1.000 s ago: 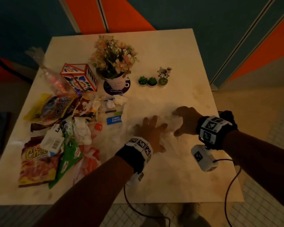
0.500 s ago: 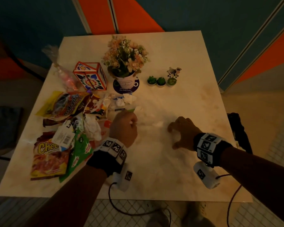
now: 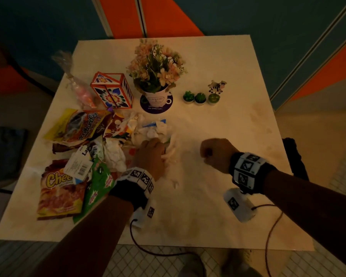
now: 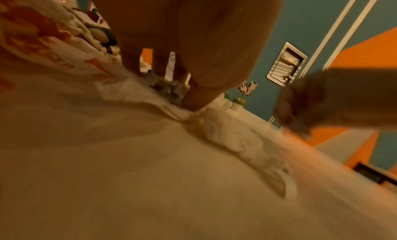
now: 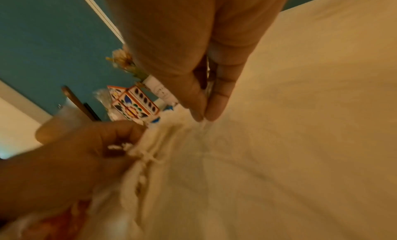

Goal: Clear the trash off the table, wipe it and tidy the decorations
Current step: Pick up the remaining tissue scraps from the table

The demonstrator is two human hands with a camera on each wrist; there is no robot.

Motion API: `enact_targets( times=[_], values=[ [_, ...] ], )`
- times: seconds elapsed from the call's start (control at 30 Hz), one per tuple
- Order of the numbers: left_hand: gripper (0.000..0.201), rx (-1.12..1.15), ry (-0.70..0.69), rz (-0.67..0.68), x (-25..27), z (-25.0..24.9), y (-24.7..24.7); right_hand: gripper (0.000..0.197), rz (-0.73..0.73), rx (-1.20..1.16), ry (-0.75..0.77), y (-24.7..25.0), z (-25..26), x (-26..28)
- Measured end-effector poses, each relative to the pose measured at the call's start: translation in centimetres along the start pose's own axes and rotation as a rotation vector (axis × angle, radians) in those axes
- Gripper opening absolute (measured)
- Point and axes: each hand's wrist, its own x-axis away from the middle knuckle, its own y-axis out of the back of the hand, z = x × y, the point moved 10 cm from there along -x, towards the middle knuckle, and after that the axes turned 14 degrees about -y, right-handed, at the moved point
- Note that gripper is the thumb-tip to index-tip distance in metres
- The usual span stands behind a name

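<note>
Table point(image 3: 218, 62): pale top, with the right half bare but blotched, so wiping is not yet begun. Trash heap point(image 3: 78, 148) of snack wrappers and tissue wads covers the left half. A second ago both hands worked mid-table; since then the left has travelled to the heap's right edge, dragging loose white material with it. Judgement: litter is being consolidated into one pile for removal, and clearing is well short of done. Decorations stand along the far side, apart from the hands: flower pot point(image 3: 156, 96), patterned box point(image 3: 112, 90) touching the heap's far edge, three small green pots point(image 3: 200, 97), zebra figure point(image 3: 217, 86). Left hand point(image 3: 151, 154) has its fingers curled tight around a bunched white sheet point(image 5: 171, 158); tissue or thin plastic, I cannot tell. Right hand point(image 3: 215, 153) is near it, also curled; the right wrist view shows its fingertips point(image 5: 217, 111) pressed together on a thin drawn-out corner of the same sheet. The sheet thus lies between the two grips, low over the table.
</note>
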Motion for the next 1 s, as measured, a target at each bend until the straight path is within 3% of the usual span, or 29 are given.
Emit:
enact_targets(
  times=[0.07, 0.13, 0.3, 0.4, 0.6, 0.77, 1.0],
  values=[
    [0.023, -0.017, -0.054, -0.039, 0.6, -0.4, 0.2, 0.017, -0.065, -0.084, 0.031, 1.6, 2.8, -1.4],
    [0.02, 0.014, -0.096, -0.074, 1.3, -0.4, 0.2, 0.038, -0.065, -0.117, 0.062, 2.3, 5.7, -2.7],
    [0.018, 0.09, -0.08, -0.108, 1.9, 0.6, 0.3, 0.081, 0.086, 0.13, 0.072, 0.3, 9.8, -6.8],
    [0.013, 0.107, -0.08, -0.117, 1.8, 0.5, 0.4, 0.082, 0.145, 0.306, 0.111, -2.0, 10.9, -8.2],
    [0.013, 0.151, -0.053, -0.108, 1.9, 1.4, 0.3, 0.053, 0.167, 0.412, 0.187, -3.3, 11.8, -7.8],
    [0.019, 0.164, 0.015, -0.072, 2.2, 2.8, -0.2, 0.083, 0.209, 0.485, 0.154, -3.1, 9.9, -4.7],
    [0.012, 0.223, 0.123, -0.08, 1.5, 3.8, 0.2, 0.119, 0.088, 0.169, 0.093, -4.4, 8.5, -0.9]
  ],
)
